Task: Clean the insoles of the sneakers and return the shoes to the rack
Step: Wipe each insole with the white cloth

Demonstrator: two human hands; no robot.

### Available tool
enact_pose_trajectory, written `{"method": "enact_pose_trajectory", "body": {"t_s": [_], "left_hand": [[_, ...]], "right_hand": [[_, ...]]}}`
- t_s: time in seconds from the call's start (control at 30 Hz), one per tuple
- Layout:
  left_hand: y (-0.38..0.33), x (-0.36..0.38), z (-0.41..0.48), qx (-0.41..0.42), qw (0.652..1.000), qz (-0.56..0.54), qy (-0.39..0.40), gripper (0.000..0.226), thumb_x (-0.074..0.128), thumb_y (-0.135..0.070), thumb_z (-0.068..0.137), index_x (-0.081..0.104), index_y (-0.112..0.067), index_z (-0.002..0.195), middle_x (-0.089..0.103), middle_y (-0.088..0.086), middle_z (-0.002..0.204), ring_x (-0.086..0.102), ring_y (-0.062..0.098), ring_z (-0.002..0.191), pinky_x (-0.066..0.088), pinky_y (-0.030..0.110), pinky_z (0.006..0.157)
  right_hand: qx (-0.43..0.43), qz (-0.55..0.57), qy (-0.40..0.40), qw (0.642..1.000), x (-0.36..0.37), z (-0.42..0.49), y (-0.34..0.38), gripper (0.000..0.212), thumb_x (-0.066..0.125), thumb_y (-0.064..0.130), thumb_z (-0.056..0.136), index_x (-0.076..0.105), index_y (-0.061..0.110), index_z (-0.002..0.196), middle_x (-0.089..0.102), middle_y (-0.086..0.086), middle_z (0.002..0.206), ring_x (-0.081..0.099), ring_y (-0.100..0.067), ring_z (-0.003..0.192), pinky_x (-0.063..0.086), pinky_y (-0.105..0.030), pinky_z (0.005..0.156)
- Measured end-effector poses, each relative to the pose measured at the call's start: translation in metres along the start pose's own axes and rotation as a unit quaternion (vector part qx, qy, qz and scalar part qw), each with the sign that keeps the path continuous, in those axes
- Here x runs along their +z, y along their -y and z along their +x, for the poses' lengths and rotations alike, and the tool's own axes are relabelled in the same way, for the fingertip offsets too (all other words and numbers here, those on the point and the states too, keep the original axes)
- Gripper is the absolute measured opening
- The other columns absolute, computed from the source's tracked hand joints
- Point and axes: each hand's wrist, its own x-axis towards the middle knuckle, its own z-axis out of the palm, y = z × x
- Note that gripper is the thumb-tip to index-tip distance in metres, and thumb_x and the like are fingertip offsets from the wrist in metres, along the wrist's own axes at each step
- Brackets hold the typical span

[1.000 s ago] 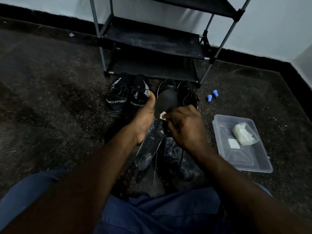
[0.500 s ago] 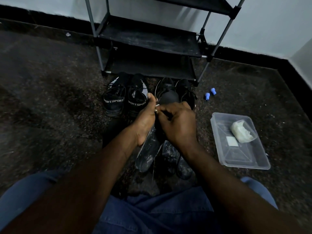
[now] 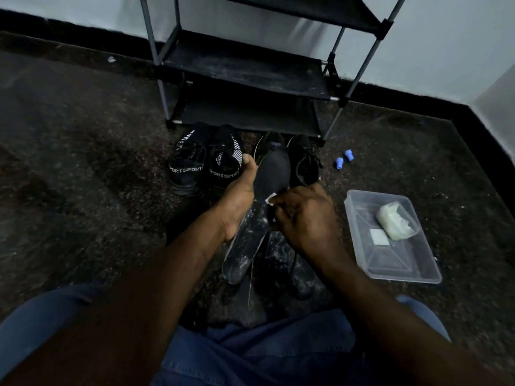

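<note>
- The fingers of the left hand (image 3: 239, 199) were hidden behind the black foam insole (image 3: 271, 174) it gripped along the edge; only the thumb showed, lying along the insole's left side.
- The right hand (image 3: 306, 215) was seen from the back, its fingers curled and pinched on a small white wipe (image 3: 271, 198), of which only a corner peeked out, touching the insole's lower part.
- Below the hands lay dusty dark shapes (image 3: 245, 246) on the floor, hard to make out in the dim light; whether they were shoes or more insoles could not be told.
- The black metal-framed shoe rack (image 3: 245, 76) was cut off at the top of the view, its shelves bare and dusty.
- The floor was dark speckled carpet (image 3: 83, 162), meeting a pale wall with a black skirting.
- A clear plastic rectangular tub (image 3: 401, 268) sat on the carpet to the right, holding a white crumpled bundle (image 3: 394, 224) and a small white square (image 3: 379, 236).
- Two small blue plastic caps (image 3: 343, 159) lay near the rack's right foot.
- A pair of black sneakers lettered "SPORT" (image 3: 206, 162) stood in front of the rack, with a plainer black pair (image 3: 302, 160) just beside it on the right.
- The insole was held up over the plainer pair, toe end pointing to the rack, its surface matte and evenly black.
</note>
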Motion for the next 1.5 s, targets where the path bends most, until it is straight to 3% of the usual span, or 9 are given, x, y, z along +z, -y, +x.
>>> {"method": "enact_pose_trajectory", "body": {"t_s": [0.07, 0.47, 0.63, 0.83, 0.97, 1.13, 1.23, 1.37, 1.5], "left_hand": [[0.003, 0.001, 0.0, 0.003, 0.998, 0.056, -0.032, 0.107, 0.043, -0.1, 0.067, 0.063, -0.021, 0.136, 0.056, 0.015, 0.146, 0.055, 0.034, 0.135, 0.04, 0.056, 0.115], [-0.002, -0.006, 0.002, 0.012, 0.999, 0.003, 0.041, 0.097, 0.035, -0.094, 0.078, 0.069, -0.014, 0.123, 0.073, 0.006, 0.097, 0.069, 0.021, 0.083, 0.053, 0.033, 0.071], [-0.006, -0.007, 0.0, 0.005, 0.996, -0.049, 0.074, 0.1, 0.038, -0.09, 0.077, 0.063, -0.012, 0.134, 0.07, 0.016, 0.12, 0.069, 0.034, 0.101, 0.057, 0.055, 0.081], [-0.003, -0.005, 0.0, 0.035, 0.999, -0.001, 0.002, 0.085, 0.038, -0.087, 0.085, 0.072, -0.013, 0.107, 0.074, 0.006, 0.097, 0.071, 0.023, 0.087, 0.056, 0.04, 0.081], [0.0, -0.001, -0.002, 0.024, 0.997, 0.063, -0.049, 0.104, 0.045, -0.101, 0.064, 0.068, -0.025, 0.131, 0.073, 0.004, 0.124, 0.066, 0.026, 0.119, 0.049, 0.052, 0.108], [-0.005, 0.002, -0.01, 0.056, 0.993, 0.104, -0.029, 0.077, 0.027, -0.084, 0.09, 0.074, -0.026, 0.106, 0.078, -0.005, 0.103, 0.073, 0.009, 0.099, 0.057, 0.035, 0.097], [-0.007, -0.002, -0.01, 0.045, 0.997, 0.064, -0.012, 0.094, 0.038, -0.094, 0.074, 0.071, -0.023, 0.127, 0.072, 0.007, 0.126, 0.069, 0.024, 0.115, 0.053, 0.042, 0.1], [-0.009, -0.005, -0.01, 0.031, 0.999, -0.009, 0.036, 0.098, 0.038, -0.088, 0.079, 0.07, -0.008, 0.123, 0.075, 0.016, 0.109, 0.073, 0.028, 0.086, 0.058, 0.039, 0.068], [-0.012, -0.004, -0.009, 0.026, 0.996, -0.031, 0.077, 0.102, 0.031, -0.089, 0.085, 0.068, -0.005, 0.129, 0.069, 0.021, 0.126, 0.07, 0.032, 0.103, 0.057, 0.044, 0.078]], "right_hand": [[0.019, 0.038, -0.01, 0.999, 0.006, 0.005, 0.01, 0.025, 0.057, 0.036, 0.086, 0.079, 0.028, 0.096, 0.074, 0.009, 0.093, 0.061, -0.024, 0.088, 0.049, -0.043, 0.078], [-0.021, 0.013, -0.007, 1.0, 0.002, 0.008, 0.009, 0.017, 0.064, 0.032, 0.089, 0.078, 0.03, 0.097, 0.071, 0.012, 0.096, 0.055, -0.022, 0.088, 0.048, -0.044, 0.075], [-0.031, -0.054, -0.003, 0.998, -0.008, 0.008, -0.002, 0.02, 0.06, 0.035, 0.087, 0.077, 0.03, 0.097, 0.071, 0.012, 0.098, 0.054, -0.023, 0.092, 0.046, -0.042, 0.074], [0.015, 0.014, -0.008, 1.0, 0.003, 0.006, 0.006, 0.027, 0.054, 0.036, 0.086, 0.078, 0.032, 0.097, 0.073, 0.012, 0.098, 0.056, -0.023, 0.092, 0.049, -0.043, 0.077], [0.05, 0.085, -0.031, 0.995, 0.011, 0.015, 0.025, 0.02, 0.061, 0.034, 0.087, 0.078, 0.033, 0.096, 0.075, 0.012, 0.094, 0.062, -0.018, 0.088, 0.048, -0.04, 0.082], [0.023, 0.131, -0.066, 0.989, 0.007, 0.025, 0.037, 0.017, 0.067, 0.027, 0.086, 0.08, 0.031, 0.096, 0.075, 0.013, 0.091, 0.061, -0.007, 0.083, 0.045, -0.033, 0.082], [0.002, 0.044, -0.018, 0.999, 0.008, 0.015, 0.023, 0.019, 0.064, 0.031, 0.086, 0.078, 0.034, 0.1, 0.071, 0.013, 0.095, 0.056, -0.018, 0.089, 0.046, -0.041, 0.077], [-0.025, -0.03, -0.006, 0.999, 0.0, 0.004, 0.004, 0.017, 0.068, 0.033, 0.086, 0.077, 0.035, 0.1, 0.071, 0.013, 0.101, 0.052, -0.022, 0.092, 0.047, -0.045, 0.074], [-0.021, -0.033, -0.006, 0.999, -0.006, 0.006, 0.002, 0.021, 0.062, 0.034, 0.086, 0.078, 0.034, 0.1, 0.072, 0.013, 0.103, 0.053, -0.023, 0.093, 0.047, -0.044, 0.074]]}}
